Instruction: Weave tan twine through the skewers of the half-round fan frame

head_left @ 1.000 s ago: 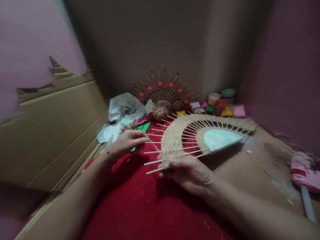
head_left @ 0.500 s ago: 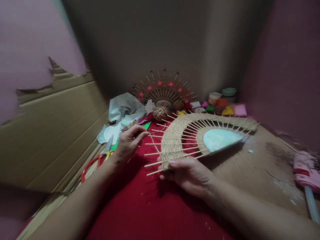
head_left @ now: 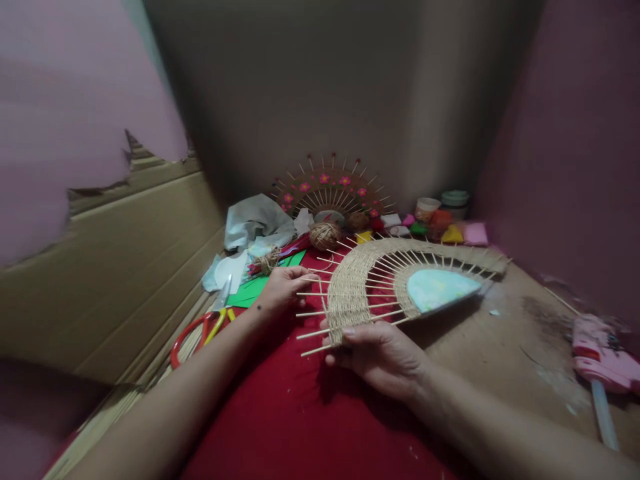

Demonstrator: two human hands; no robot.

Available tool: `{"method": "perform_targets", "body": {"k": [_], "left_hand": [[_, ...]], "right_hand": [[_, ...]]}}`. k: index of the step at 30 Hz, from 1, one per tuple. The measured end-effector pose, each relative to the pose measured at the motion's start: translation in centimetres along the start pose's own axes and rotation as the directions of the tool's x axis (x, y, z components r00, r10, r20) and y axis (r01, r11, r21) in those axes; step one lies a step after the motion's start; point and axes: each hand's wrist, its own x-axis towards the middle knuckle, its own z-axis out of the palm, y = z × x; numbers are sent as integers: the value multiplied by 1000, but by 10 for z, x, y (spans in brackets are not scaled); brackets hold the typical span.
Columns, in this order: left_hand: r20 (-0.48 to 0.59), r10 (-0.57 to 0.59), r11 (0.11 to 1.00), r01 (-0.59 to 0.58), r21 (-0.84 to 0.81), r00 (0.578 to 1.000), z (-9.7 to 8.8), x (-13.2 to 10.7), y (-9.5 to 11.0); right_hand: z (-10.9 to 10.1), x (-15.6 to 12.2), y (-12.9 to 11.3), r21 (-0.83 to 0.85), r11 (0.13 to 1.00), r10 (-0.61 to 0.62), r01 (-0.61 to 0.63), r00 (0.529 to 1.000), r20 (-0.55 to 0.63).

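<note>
Half-round woven fan (head_left: 349, 287) at mid-scene, tilted. Thin pale sticks (head_left: 310, 314) radiate from a light turquoise panel (head_left: 440, 291) on the right, crossed by narrow inner and broad outer tan bands. Bare tips point left and far. A twine strand (head_left: 323, 298) stretches from the outer band's near-left end.

Cup (head_left: 427, 209) beside green-lidded tub (head_left: 455, 199)

Rough woven-fibre fan (head_left: 349, 290); matt cardboard panel (head_left: 145, 280)

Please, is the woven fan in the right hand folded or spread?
Spread. The woven fan shows its sticks radiating outward from the pale blue base, with gaps between them.
</note>
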Motion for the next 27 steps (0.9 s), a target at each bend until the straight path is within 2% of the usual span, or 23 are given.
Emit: {"method": "perform_targets", "body": {"k": [3, 6, 8, 11, 14, 19, 24, 27], "left_hand": [[60, -2, 1000, 3, -4, 998, 3, 5, -2], [103, 130, 987, -138, 83, 986, -1, 18, -5], [121, 238, 957, -254, 142, 964, -5, 30, -7], [136, 275, 939, -296, 174, 952, -12, 46, -6], [106, 268, 936, -285, 208, 958, -21, 54, -2], [16, 354, 892, -343, 296, 935, -31, 52, 0], [-84, 470, 816, -397, 419, 878, -32, 44, -4], [-85, 549, 759, -454, 466, 831, -28, 45, -1]], "right_hand": [[0, -1, 0, -3, 1000, -5, 5, 1000, -2], [1, -1, 1, -2, 1000, -8, 8, 1000, -8], [3, -2, 2, -6, 1000, 9, -9, 1000, -15], [4, -3, 4, -5, 999, 32, -32, 999, -17], [6, -4, 5, 12, 999, 31, -31, 999, -32], [7, -2, 4, 13, 1000, 20, -19, 997, -69], [4, 0, 6, 33, 998, 57, -55, 996, -68], [3, 0, 6, 48, 997, 72, -68, 995, -75]]}}
